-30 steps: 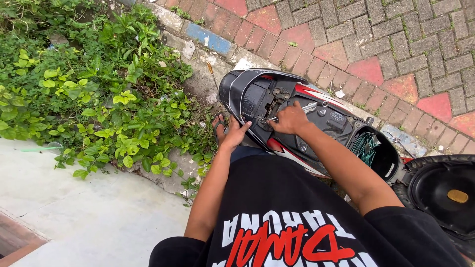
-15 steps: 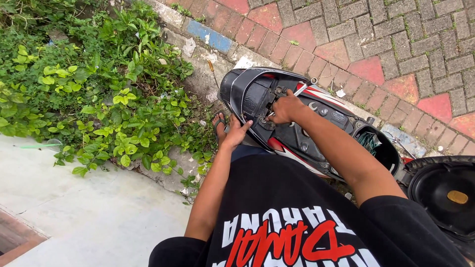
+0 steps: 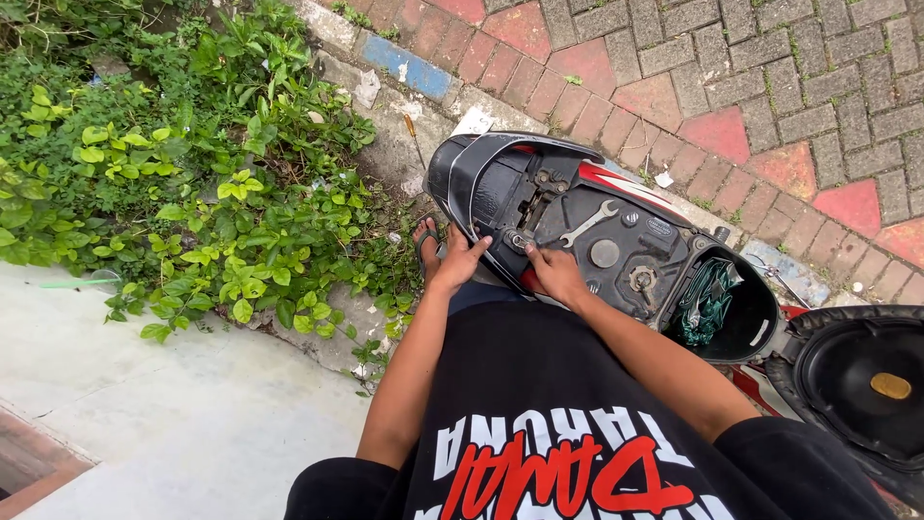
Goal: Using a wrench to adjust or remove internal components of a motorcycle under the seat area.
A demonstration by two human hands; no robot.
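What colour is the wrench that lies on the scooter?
Silver metal; the wrench shows best in the head view.

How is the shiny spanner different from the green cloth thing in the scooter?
The spanner is thin, silver and stiff; the green cloth is soft and crumpled. The spanner lies flat on the black panel, while the cloth sits down in the storage tub. Neither hand touches either one.

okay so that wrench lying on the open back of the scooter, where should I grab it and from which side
Probably best by the slim bare shank at the middle of the wrench, pinched from above across its width. It lies flat and slanted on the black panel, so both long edges are free, while the wider ends offer a poorer pinch. The right hand is nearest.
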